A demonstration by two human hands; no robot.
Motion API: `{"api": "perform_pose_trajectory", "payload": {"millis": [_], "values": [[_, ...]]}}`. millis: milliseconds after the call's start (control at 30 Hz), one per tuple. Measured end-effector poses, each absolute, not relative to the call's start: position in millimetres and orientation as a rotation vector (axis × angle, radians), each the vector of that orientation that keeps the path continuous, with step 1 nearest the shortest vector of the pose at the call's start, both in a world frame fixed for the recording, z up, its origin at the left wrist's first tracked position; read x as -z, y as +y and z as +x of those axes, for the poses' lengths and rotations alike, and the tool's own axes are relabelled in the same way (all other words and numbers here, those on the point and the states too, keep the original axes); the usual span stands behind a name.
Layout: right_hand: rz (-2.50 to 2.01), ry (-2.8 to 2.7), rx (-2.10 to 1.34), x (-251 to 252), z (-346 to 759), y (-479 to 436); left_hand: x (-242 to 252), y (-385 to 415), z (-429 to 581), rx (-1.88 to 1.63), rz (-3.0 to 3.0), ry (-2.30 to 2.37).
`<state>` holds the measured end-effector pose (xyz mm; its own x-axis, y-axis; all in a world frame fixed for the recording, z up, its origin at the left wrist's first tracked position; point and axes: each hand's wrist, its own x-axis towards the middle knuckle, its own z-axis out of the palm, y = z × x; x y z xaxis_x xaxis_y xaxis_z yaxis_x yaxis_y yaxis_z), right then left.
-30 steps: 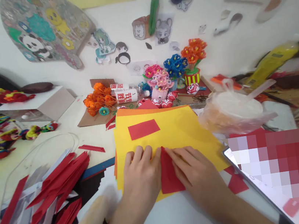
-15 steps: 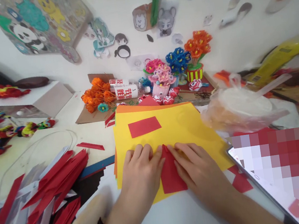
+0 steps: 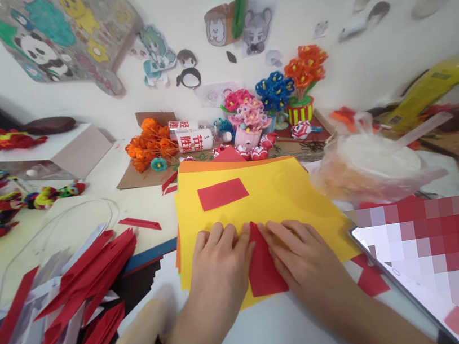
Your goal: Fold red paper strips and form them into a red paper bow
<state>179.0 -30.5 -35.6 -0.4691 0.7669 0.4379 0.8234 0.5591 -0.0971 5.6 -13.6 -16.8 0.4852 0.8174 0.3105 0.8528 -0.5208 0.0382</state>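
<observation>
Your left hand (image 3: pixel 221 264) and right hand (image 3: pixel 305 258) lie palm down, side by side, with fingers stretched out flat rather than curled or pinching. Between them sits a small folded piece of red paper (image 3: pixel 265 269), pointed at its far end and square at the near end. Your left fingertips press its left slanted edge and your right fingertips press its right slanted edge, so the two hands nearly meet at the tip.

That red piece rests on the near edge of a large yellow paper sheet (image 3: pixel 287 192), which lies on top of an orange paper sheet (image 3: pixel 194 167) showing at the far and left borders. A small flat red paper rectangle (image 3: pixel 223 193) lies on the yellow sheet, beyond your left hand and apart from it.

To your left, a heap of long red and white paper strips (image 3: pixel 85 272) spreads over the white table (image 3: pixel 140 201), with a thin white cable (image 3: pixel 49 228) looping behind it. To your right, a clear plastic bag holding a white round lidded container (image 3: pixel 365 167) stands just past the yellow sheet, and a tablet with a blurred screen (image 3: pixel 393 277) lies near your right wrist. At the back, along the wall, you have orange pipe-cleaner flowers (image 3: pixel 151 146), a white bottle with red lettering (image 3: pixel 195 140) lying on its side, and blue pipe-cleaner flowers (image 3: pixel 273 87).
</observation>
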Motion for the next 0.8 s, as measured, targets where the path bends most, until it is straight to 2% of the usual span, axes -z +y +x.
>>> {"api": "perform_pose_trajectory", "payload": {"millis": [467, 800], "values": [[-1.260, -2.442, 0.285, 35.9, 183.1, -28.5, 16.6, -14.3, 5.5, 0.437, -2.612, -1.469], [-1.373, -2.350, 0.141, 31.5, 181.5, -24.5, 17.8, -12.8, 4.9, 0.474, -2.627, -1.448]]}}
